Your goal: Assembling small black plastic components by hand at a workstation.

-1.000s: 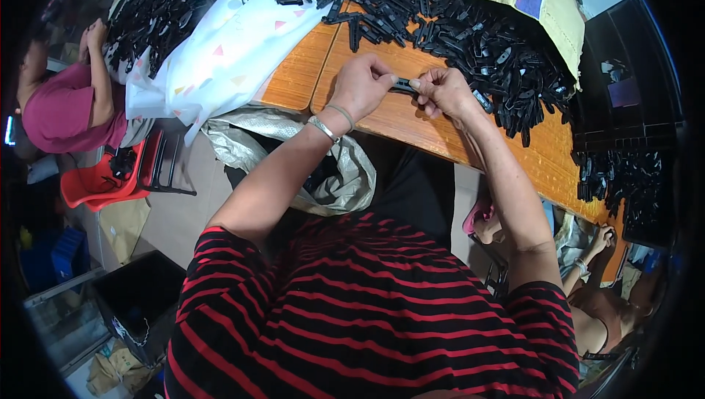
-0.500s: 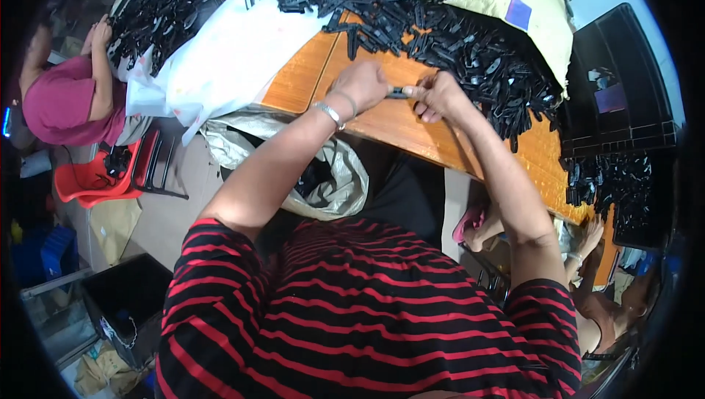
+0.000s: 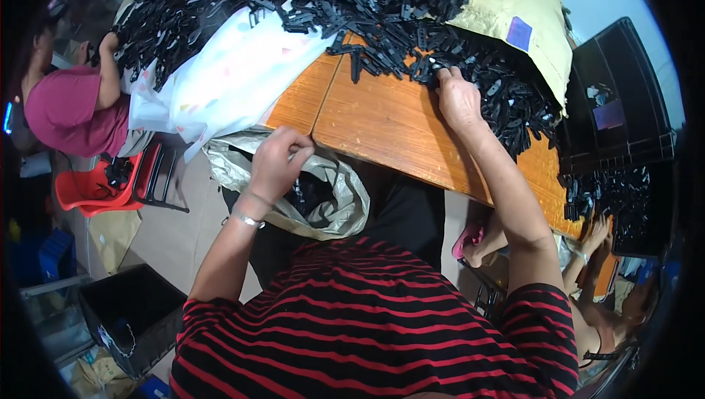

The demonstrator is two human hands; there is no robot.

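So the two hands have split up. A second ago they were together over the worktop (image 3: pixel 389 120), pinching a small black piece between them. Now the left grip (image 3: pixel 277 168) has dropped down and left, fingers curled, over the sack (image 3: pixel 351 204), and the right grip (image 3: pixel 461 102) has gone up to the edge of the pile (image 3: pixel 507 87), fingertips among the parts. Can't tell where that piece ended up. Also, the left co-worker's hands (image 3: pixel 109 42) have come apart.
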